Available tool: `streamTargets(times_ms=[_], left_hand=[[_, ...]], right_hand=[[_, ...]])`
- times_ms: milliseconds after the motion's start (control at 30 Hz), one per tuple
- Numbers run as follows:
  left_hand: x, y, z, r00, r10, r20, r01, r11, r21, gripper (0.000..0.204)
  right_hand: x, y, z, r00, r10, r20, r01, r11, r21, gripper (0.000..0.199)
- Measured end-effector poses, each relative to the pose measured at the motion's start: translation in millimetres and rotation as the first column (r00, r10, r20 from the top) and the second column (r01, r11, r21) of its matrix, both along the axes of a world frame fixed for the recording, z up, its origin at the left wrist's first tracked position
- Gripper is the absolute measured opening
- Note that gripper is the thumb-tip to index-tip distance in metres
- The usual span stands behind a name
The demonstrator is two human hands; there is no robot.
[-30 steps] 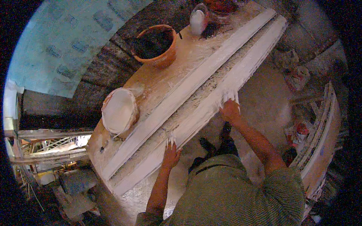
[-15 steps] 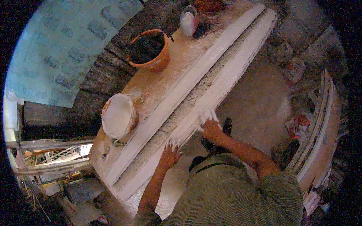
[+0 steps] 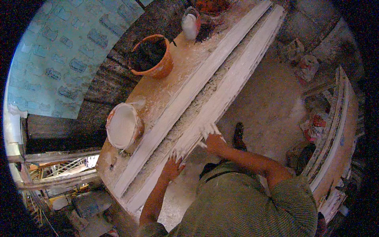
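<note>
Two long, white plaster-coated strips lie side by side on a table, with a rough, crumbly grey-white channel (image 3: 192,104) between them. The far strip (image 3: 189,81) runs parallel to the near strip (image 3: 233,87). My left hand (image 3: 172,166) rests on the near strip towards its lower left end, fingers spread and whitened with plaster. Further up, my right hand (image 3: 213,139) lies across the outer edge of that same strip. Its fingers are stretched out and coated white too. Neither hand holds anything.
On the table (image 3: 158,94) stand a white-filled bucket (image 3: 123,125), an orange bucket (image 3: 164,67) with a dark inside, and a white-smeared container (image 3: 190,27). Long curved boards (image 3: 335,146) lean at the right. Crumpled bags (image 3: 308,67) lie on the floor.
Both hands have slid slightly down and left along the near strip, fingers still spread. The whole view has shifted a little.
</note>
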State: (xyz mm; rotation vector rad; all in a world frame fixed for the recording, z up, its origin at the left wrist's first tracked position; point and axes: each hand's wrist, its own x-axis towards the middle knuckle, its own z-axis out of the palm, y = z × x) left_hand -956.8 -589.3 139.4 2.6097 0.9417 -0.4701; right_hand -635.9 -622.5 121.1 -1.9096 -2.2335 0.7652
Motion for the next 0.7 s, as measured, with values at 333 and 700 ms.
streamTargets(times_ms=[333,700], left_hand=[[38,23,14,0.983,-0.181,-0.042,0.183,0.981,0.064,0.056],[241,114,-1,0.930,-0.342,0.136,0.300,0.919,0.257,0.052]], right_hand=[[-2,-20,16,0.991,0.068,-0.118,-0.024,0.938,0.345,0.068],[114,-1,31,0.755,-0.642,-0.136,0.653,0.715,0.251,0.061]])
